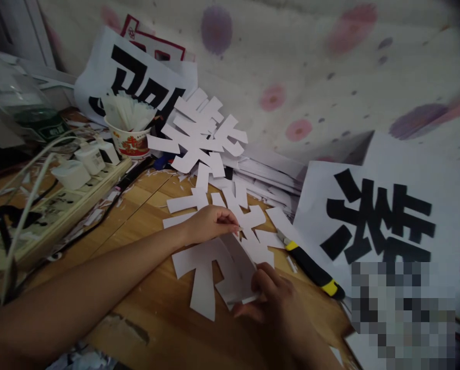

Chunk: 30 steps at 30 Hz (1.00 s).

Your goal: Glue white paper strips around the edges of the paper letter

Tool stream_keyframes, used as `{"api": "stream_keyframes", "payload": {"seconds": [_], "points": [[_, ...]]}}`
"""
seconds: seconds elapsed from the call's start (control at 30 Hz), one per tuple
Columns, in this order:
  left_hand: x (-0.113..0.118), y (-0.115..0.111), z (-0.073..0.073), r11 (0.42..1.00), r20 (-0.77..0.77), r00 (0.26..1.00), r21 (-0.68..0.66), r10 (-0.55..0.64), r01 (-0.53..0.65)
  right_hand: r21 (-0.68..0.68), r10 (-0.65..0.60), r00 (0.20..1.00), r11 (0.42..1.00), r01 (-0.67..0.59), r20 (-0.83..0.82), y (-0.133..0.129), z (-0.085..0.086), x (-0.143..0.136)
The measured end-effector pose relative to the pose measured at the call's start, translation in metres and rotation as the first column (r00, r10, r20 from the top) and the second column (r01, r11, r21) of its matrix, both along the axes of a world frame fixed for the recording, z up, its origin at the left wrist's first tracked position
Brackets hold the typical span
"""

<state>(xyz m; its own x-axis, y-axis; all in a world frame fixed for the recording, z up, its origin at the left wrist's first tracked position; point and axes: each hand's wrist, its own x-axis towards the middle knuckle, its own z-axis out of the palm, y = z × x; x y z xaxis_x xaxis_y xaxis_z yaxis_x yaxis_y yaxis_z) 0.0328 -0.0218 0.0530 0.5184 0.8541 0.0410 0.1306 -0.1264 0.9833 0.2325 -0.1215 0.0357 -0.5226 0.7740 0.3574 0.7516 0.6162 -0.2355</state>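
A white paper strip [235, 267], slightly bent, is held above a white cut-out paper character [202, 285] on the wooden table. My right hand [274, 295] grips its near end between thumb and fingers. At the far end, my left hand [214, 223] is closed in a pinch; the fingertips meet at the strip's edge, partly hiding it. Just right of the cut-out lies a black and yellow utility knife [314, 272], its blade end toward the paper. Another white cut-out character [195, 131] sits farther back.
A power strip [71, 198] with plugs and cables runs along the left. Behind it stands a paper cup [129, 136] full of white sticks. Printed sheets with black characters [380, 216] lean at right and back left. A patterned cloth [272, 61] hangs behind.
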Motion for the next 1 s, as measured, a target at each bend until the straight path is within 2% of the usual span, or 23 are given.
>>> {"api": "stream_keyframes", "payload": {"seconds": [0.6, 0.77, 1.0], "points": [[-0.002, 0.002, -0.006, 0.999, -0.059, 0.998, 0.039, 0.006, -0.004, -0.035, 0.011, 1.000, 0.999, -0.010, 0.027, -0.002, -0.001, -0.001], [-0.002, 0.003, -0.006, 0.999, -0.070, 0.997, 0.015, -0.027, 0.028, 0.045, 0.017, 1.000, 0.999, -0.016, -0.023, -0.002, 0.000, -0.003], [-0.001, 0.004, -0.010, 0.997, -0.064, 0.997, 0.060, -0.037, 0.041, 0.097, 0.051, 0.999, 0.994, -0.052, 0.016, -0.001, 0.011, -0.007]]}}
